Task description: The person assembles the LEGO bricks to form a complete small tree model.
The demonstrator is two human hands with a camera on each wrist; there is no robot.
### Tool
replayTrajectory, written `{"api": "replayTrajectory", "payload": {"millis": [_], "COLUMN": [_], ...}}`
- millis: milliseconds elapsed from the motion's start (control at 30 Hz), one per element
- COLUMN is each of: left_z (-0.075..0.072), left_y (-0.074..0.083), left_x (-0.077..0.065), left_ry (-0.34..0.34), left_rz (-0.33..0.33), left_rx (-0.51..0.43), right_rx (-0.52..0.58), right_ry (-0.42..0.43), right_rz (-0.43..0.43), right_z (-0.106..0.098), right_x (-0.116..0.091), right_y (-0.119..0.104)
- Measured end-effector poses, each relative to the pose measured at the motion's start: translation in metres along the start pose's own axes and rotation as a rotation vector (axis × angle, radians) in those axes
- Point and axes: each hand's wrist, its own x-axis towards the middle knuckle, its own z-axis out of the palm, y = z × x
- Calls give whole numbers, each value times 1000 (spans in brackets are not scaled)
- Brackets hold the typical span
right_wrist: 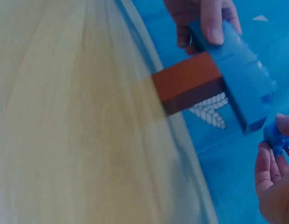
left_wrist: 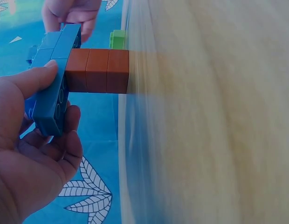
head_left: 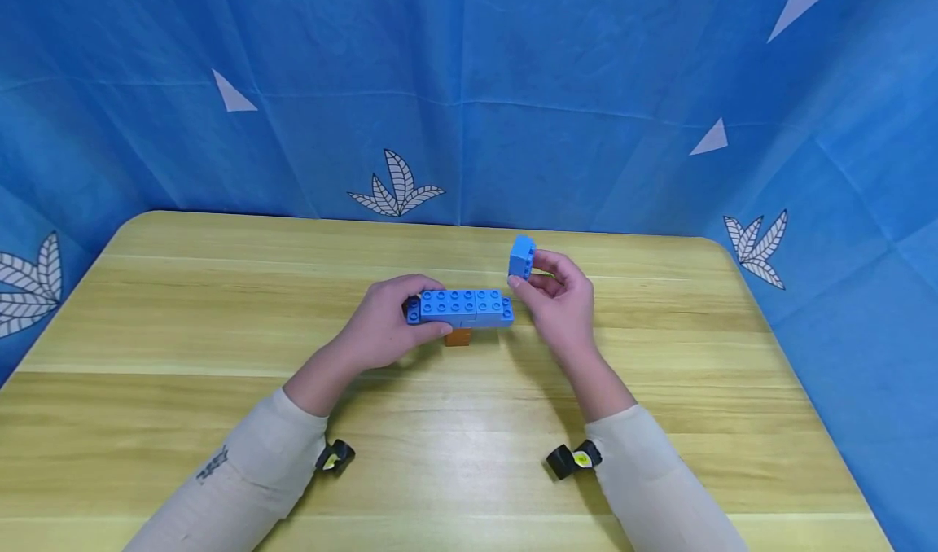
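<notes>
A column of stacked orange-brown bricks (left_wrist: 98, 71) stands upright on the table and carries a wide top of joined blue bricks (head_left: 458, 308), with studs facing up. My left hand (head_left: 388, 320) grips the left end of this blue top, thumb along the near side and fingers behind and under it. Apart from the structure, just beyond its right end, my right hand (head_left: 560, 300) pinches a small blue brick (head_left: 521, 257) between thumb and fingers. That brick is tipped so its studs face right. In the right wrist view, the structure's blue top (right_wrist: 244, 79) hides part of the left hand.
A green brick (left_wrist: 117, 39) lies behind the column, mostly hidden by my right hand in the head view. The wooden table (head_left: 220, 291) ends at a blue patterned curtain (head_left: 469, 104) at the back.
</notes>
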Motion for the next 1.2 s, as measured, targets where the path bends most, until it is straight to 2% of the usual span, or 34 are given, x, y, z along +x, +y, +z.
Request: {"api": "replayTrajectory", "payload": {"millis": [133, 267, 400, 500, 600, 867, 967, 1200], "left_z": [0, 1, 2, 2, 3, 6, 6, 7], "left_y": [-1, -1, -1, -2, -3, -5, -5, 4], "left_x": [0, 0, -1, -1, 0, 0, -1, 2], "left_ry": [7, 19, 29, 31, 32, 42, 40, 90], "left_rz": [10, 19, 9, 0, -6, 13, -26, -211], "left_rx": [4, -6, -21, -22, -19, -49, -120, -318], "right_rx": [-18, -57, -163, -271, -317, -342, -351, -376], "right_ry": [-65, -176, -283, -337, -358, -348, -354, -364], "right_rz": [-74, -190, -287, -319, -331, -374, -386, -391], "right_z": [3, 6, 9, 10, 12, 12, 12, 14], "right_x": [-5, -9, -12, -13, -14, -13, -13, -14], "right_y": [-12, -20, -23, -24, -23, -21, -18, -14]}}
